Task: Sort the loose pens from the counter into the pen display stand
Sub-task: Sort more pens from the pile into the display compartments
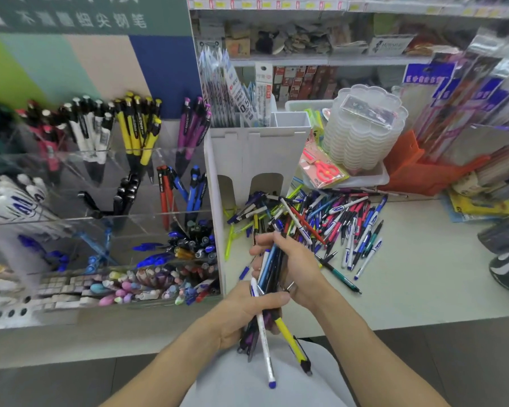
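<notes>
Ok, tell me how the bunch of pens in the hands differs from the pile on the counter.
The bunch of pens is gathered lengthwise, roughly parallel; the pile lies scattered, pens crossing at all angles. The bunch is held off the counter, gripped by the left hand low and the right hand high; the pile rests on the counter untouched. The bunch holds far fewer pens. Both mix colours.

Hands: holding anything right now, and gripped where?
Both grip one bundle of pens. The left hand wraps its middle, ends sticking out below; the right hand clasps the upper part.
</notes>
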Demonstrator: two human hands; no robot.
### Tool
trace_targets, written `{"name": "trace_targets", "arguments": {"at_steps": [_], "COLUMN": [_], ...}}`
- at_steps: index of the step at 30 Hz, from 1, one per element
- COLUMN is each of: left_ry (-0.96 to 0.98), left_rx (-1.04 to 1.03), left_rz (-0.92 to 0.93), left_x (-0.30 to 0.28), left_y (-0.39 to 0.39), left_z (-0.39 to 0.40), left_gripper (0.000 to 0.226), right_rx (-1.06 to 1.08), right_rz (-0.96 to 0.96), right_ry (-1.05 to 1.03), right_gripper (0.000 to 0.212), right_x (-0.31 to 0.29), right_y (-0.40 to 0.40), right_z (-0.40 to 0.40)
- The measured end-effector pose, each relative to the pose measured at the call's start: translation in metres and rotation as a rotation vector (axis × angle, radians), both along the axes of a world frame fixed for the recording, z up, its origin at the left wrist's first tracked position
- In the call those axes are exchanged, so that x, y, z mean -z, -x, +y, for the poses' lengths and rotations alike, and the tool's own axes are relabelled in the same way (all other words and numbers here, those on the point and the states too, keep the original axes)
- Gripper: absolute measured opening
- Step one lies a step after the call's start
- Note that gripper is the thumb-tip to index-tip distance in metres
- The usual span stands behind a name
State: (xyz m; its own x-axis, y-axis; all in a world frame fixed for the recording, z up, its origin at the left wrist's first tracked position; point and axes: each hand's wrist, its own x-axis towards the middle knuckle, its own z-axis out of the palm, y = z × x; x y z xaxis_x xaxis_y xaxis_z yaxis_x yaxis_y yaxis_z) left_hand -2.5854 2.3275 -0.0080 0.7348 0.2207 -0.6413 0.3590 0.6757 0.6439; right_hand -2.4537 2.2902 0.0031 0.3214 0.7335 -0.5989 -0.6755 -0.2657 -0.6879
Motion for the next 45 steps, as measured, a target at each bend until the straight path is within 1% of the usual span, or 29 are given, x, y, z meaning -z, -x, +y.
{"name": "trace_targets", "arguments": {"at_steps": [1, 3, 4, 5, 6, 8, 9, 10, 12, 13, 15, 18, 20, 23, 26, 27, 28, 30, 31, 33, 35, 36, 37, 38, 39, 41, 42, 43, 45], "left_ry": [-0.019, -0.056, -0.075, -0.087, -0.092, -0.12, -0.149, -0.176, -0.244, -0.29, -0.376, -0.461, -0.488, -0.457, -0.342, -0.258, -0.171, -0.074, -0.078, -0.105, -0.131, -0.132, -0.133, -0.137, -0.134, -0.079, -0.043, -0.019, -0.003], "left_rx": [0.001, -0.012, -0.046, -0.105, -0.192, -0.354, -0.4, -0.439, -0.497, -0.497, -0.451, -0.397, -0.362, -0.369, -0.393, -0.425, -0.459, -0.495, -0.488, -0.476, -0.485, -0.501, -0.518, -0.526, -0.525, -0.531, -0.536, -0.532, -0.501], "left_rz": [0.012, 0.055, 0.075, 0.089, 0.097, 0.077, 0.064, 0.054, 0.067, 0.09, 0.14, 0.114, 0.06, -0.019, -0.122, -0.163, -0.187, -0.164, -0.13, -0.082, -0.053, -0.041, -0.026, -0.006, 0.011, 0.002, -0.013, -0.017, -0.042], "left_x": [-0.001, -0.002, -0.003, -0.006, -0.006, -0.01, -0.013, -0.017, -0.025, -0.028, -0.036, -0.046, -0.053, -0.056, -0.057, -0.06, -0.064, -0.068, -0.068, -0.065, -0.064, -0.063, -0.062, -0.061, -0.06, -0.058, -0.058, -0.058, -0.058], "left_y": [0.001, -0.001, -0.003, -0.006, -0.007, -0.008, -0.006, -0.004, 0.0, 0.0, 0.0, 0.006, 0.013, 0.026, 0.035, 0.037, 0.039, 0.045, 0.049, 0.059, 0.067, 0.069, 0.072, 0.075, 0.079, 0.086, 0.089, 0.091, 0.095], "left_z": [0.001, 0.003, 0.004, 0.004, 0.006, 0.008, 0.01, 0.012, 0.011, 0.01, 0.006, 0.004, 0.007, 0.01, 0.013, 0.013, 0.013, 0.012, 0.011, 0.01, 0.008, 0.007, 0.006, 0.005, 0.005, 0.008, 0.009, 0.01, 0.011], "left_gripper": [0.018, 0.014, 0.013, 0.013, 0.014, 0.016, 0.017, 0.018, 0.027, 0.031, 0.035, 0.041, 0.05, 0.061, 0.08, 0.078, 0.07, 0.048, 0.041, 0.039, 0.045, 0.047, 0.045, 0.039, 0.035, 0.032, 0.034, 0.038, 0.043], "right_rx": [0.015, 0.082, 0.136, 0.16, 0.129, -0.1, -0.25, -0.398, -0.599, -0.61, -0.55, -0.468, -0.383, -0.315, -0.189, -0.122, -0.073, -0.097, -0.149, -0.223, -0.252, -0.291, -0.371, -0.486, -0.607, -0.813, -0.861, -0.842, -0.651], "right_rz": [0.057, 0.065, 0.023, -0.064, -0.194, -0.467, -0.574, -0.66, -0.717, -0.673, -0.582, -0.594, -0.585, -0.5, -0.367, -0.306, -0.262, -0.269, -0.305, -0.447, -0.683, -0.838, -0.974, -1.063, -1.122, -1.147, -1.12, -1.09, -1.045], "right_ry": [0.009, -0.014, -0.04, -0.049, -0.046, -0.002, 0.03, 0.061, 0.081, 0.086, 0.102, 0.06, -0.003, -0.076, -0.1, -0.101, -0.094, -0.07, -0.064, -0.054, -0.028, -0.026, -0.025, -0.011, 0.002, 0.017, 0.016, 0.016, 0.019], "right_gripper": [0.041, 0.034, 0.031, 0.036, 0.045, 0.07, 0.078, 0.078, 0.059, 0.048, 0.031, 0.01, 0.007, 0.023, 0.026, 0.028, 0.027, 0.024, 0.022, 0.027, 0.031, 0.026, 0.019, 0.018, 0.024, 0.029, 0.03, 0.031, 0.021], "right_x": [-0.002, -0.004, -0.003, -0.002, -0.003, -0.009, -0.013, -0.018, -0.029, -0.034, -0.041, -0.051, -0.057, -0.06, -0.057, -0.057, -0.057, -0.061, -0.063, -0.067, -0.062, -0.058, -0.055, -0.054, -0.055, -0.067, -0.077, -0.084, -0.09], "right_y": [0.0, 0.001, 0.004, 0.006, 0.008, 0.014, 0.015, 0.014, 0.014, 0.015, 0.018, 0.015, 0.012, 0.016, 0.03, 0.034, 0.038, 0.045, 0.051, 0.066, 0.082, 0.089, 0.095, 0.099, 0.1, 0.096, 0.092, 0.086, 0.075], "right_z": [-0.002, -0.003, -0.003, -0.003, -0.005, -0.015, -0.022, -0.031, -0.047, -0.053, -0.059, -0.061, -0.063, -0.062, -0.056, -0.054, -0.051, -0.048, -0.047, -0.046, -0.048, -0.049, -0.05, -0.051, -0.05, -0.041, -0.035, -0.028, -0.013]}}
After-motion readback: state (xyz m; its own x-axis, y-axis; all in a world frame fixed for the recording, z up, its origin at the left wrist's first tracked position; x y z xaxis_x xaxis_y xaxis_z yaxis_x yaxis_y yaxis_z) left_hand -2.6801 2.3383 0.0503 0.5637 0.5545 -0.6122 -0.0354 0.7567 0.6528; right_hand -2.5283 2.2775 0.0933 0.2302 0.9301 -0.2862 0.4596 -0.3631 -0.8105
